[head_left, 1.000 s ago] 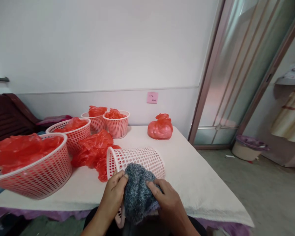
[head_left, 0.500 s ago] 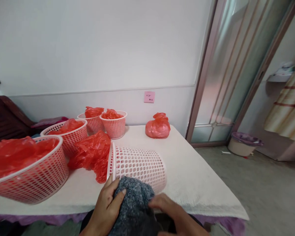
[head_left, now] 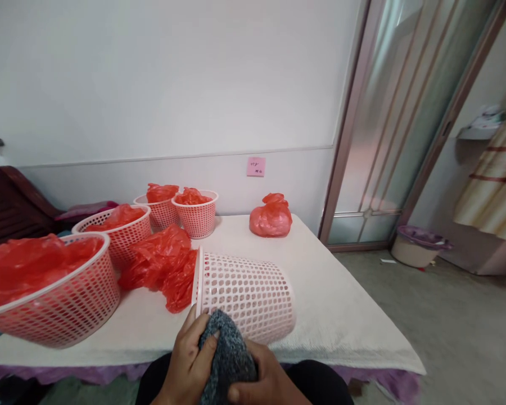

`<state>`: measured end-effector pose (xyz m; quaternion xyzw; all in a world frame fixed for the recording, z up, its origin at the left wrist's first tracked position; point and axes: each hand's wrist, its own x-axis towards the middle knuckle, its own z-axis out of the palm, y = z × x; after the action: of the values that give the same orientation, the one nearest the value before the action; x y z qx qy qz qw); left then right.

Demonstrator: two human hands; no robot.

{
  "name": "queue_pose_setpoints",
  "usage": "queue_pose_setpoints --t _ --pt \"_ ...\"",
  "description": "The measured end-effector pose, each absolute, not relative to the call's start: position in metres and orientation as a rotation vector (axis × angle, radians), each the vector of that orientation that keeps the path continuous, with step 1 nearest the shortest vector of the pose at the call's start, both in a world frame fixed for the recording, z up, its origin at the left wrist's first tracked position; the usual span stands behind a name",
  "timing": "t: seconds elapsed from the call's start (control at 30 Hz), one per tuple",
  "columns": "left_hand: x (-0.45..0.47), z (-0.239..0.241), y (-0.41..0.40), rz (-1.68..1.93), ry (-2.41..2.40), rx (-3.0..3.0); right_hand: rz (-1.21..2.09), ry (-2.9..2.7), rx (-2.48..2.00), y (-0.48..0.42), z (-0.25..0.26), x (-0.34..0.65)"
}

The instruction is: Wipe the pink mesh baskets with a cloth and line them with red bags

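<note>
A white perforated plastic basket point(head_left: 245, 292) lies on its side at the table's near edge, its rim to the left. My left hand point(head_left: 189, 360) is closed on a dark grey speckled cloth point(head_left: 230, 346), thumb on top, with its fingers against the basket's rim. From the right, my right hand point(head_left: 263, 374) grips the same cloth, bunching it between both hands. Left of the basket's mouth lies a crumpled red plastic bag point(head_left: 162, 264).
Several baskets lined with red bags stand at left, the nearest a large basket point(head_left: 63, 304). A tied red bag point(head_left: 270, 215) sits at the back of the white-covered table point(head_left: 341, 315). A pink note point(head_left: 256, 166) is on the wall. A bucket point(head_left: 417, 247) stands on the floor.
My right hand has moved left and closed round the cloth, which is now bunched narrower. The basket has shifted slightly right and turned a little.
</note>
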<state>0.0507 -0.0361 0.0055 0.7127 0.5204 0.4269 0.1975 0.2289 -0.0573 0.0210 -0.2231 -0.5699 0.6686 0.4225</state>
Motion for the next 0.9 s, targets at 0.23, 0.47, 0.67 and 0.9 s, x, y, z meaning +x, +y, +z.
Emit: queue_pose_setpoints --t 0.23,0.47,0.67,0.9 --pt "0.055 0.01 -0.034 1.173 1.467 2.03 1.935 -1.023 -0.373 -0.064 0.008 0.216" --pt "0.052 0.008 -0.031 1.141 1.401 2.055 1.88 -0.963 -0.413 -0.068 -0.011 0.226" --pt "0.058 0.012 -0.026 1.398 1.494 1.68 1.541 -0.441 -0.854 -0.055 -0.004 0.3" --pt "0.083 0.022 -0.033 1.266 1.173 1.319 0.532 -1.182 -1.065 -0.052 0.024 0.261"
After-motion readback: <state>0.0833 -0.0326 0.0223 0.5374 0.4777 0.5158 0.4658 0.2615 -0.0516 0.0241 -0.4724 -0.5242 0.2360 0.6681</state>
